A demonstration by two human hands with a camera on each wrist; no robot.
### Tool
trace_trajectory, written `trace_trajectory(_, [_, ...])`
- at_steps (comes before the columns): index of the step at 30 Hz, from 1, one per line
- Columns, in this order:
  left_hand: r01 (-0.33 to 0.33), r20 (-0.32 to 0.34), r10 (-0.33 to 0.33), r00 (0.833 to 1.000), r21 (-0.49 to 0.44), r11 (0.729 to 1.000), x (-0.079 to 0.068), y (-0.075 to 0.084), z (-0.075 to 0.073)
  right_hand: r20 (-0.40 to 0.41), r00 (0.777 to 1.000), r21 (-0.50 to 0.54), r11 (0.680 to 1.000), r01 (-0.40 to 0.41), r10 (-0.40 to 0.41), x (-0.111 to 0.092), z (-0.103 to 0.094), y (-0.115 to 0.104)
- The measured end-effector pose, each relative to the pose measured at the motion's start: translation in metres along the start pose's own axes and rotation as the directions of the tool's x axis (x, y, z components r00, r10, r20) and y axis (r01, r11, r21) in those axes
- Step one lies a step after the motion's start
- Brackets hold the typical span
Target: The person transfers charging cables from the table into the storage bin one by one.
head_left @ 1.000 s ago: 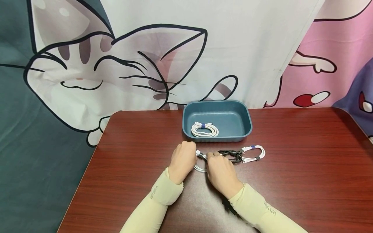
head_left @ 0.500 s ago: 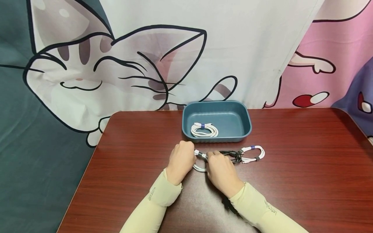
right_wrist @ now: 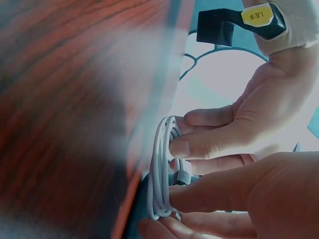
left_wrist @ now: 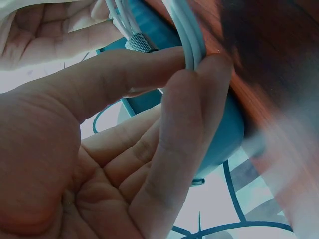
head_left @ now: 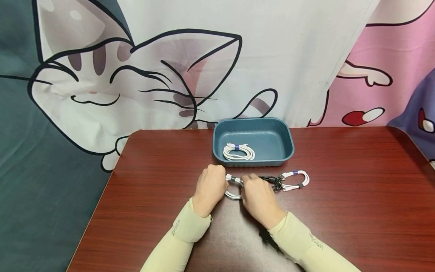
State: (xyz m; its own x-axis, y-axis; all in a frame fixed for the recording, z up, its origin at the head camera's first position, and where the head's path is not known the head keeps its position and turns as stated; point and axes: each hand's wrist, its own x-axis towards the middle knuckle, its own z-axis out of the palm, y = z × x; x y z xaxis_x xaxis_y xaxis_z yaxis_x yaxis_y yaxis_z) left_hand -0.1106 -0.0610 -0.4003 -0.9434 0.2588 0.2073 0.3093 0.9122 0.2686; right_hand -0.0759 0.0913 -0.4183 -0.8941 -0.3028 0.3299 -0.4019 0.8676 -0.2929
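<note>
Between my two hands, a coiled white cable (head_left: 233, 196) is held just in front of the blue tray. A dark grey strap (right_wrist: 182, 177) binds the coil. My left hand (head_left: 210, 188) pinches the coil's left end between thumb and fingers, as the left wrist view shows on the white strands (left_wrist: 192, 37). At the other end, my right hand (head_left: 261, 198) pinches the coil; in the right wrist view its thumb and fingers are around the loops (right_wrist: 159, 172). From the head view, both hands hide the coil's ends and their own fingertips.
The blue tray (head_left: 272, 141) stands at the table's back edge, with another coiled white cable (head_left: 249, 154) inside. Right of my right hand lie a bundled black cable (head_left: 276, 184) and a bent white cable (head_left: 305, 177) with blue and dark straps. Printed curtain (head_left: 289, 56) hangs behind the table.
My left hand has shifted slightly left and my right hand slightly right, with a little more of the coil showing between them. Tray and other cables stay put.
</note>
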Motion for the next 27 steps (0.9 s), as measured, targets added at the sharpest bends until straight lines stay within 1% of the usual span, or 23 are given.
trace_trajectory(11, [0.003, 0.008, -0.003, 1.000, -0.006, 1.000, 0.000, 0.000, -0.005, -0.011, 0.999, 0.036, 0.999, -0.038, 0.038, 0.002, -0.004, 0.000])
trace_trajectory(22, [0.008, -0.005, -0.008, 1.000, -0.017, 1.000, 0.000, 0.000, -0.008, -0.030, 0.999, 0.063, 0.998, -0.029, 0.031, 0.004, -0.006, 0.002])
trace_trajectory(27, [0.025, -0.002, -0.025, 1.000, -0.031, 0.999, -0.001, 0.002, -0.012, -0.035, 0.999, 0.079, 0.996, -0.029, 0.032, 0.005, -0.008, 0.004])
